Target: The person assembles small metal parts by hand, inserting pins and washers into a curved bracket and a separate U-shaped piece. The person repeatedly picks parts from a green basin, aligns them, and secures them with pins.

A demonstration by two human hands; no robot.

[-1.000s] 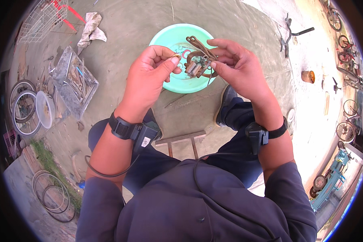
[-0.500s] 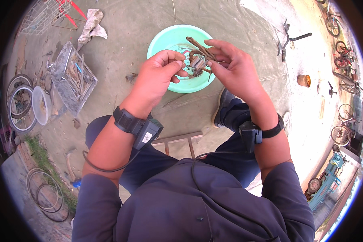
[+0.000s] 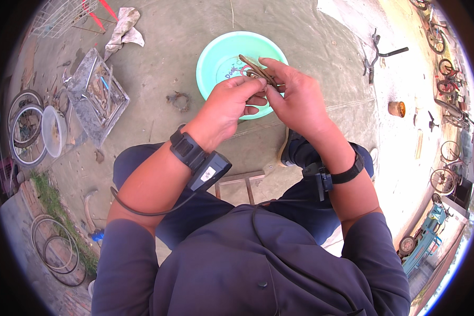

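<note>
Tool tray (image 3: 97, 97): I see a clear tray of tools on the concrete ground, well left of my hands, with a rag (image 3: 124, 29) beyond it.
Left hand (image 3: 226, 108): fingers curled and pressed together on the near-left end of the small rusty metal part (image 3: 258, 71); the thumb side meets my other hand.
Rusty metal part: I hold it in the air above the near half of the turquoise basin (image 3: 224, 52), not resting in it. Its long axis runs from far-left to near-right, the free end poking out beyond my fingers toward the far rim.
Right hand (image 3: 295, 100): fingertips pinch the part's near-right end; both hands sit equally close.
Orange can (image 3: 396, 108): stands well to the right, apart.
</note>
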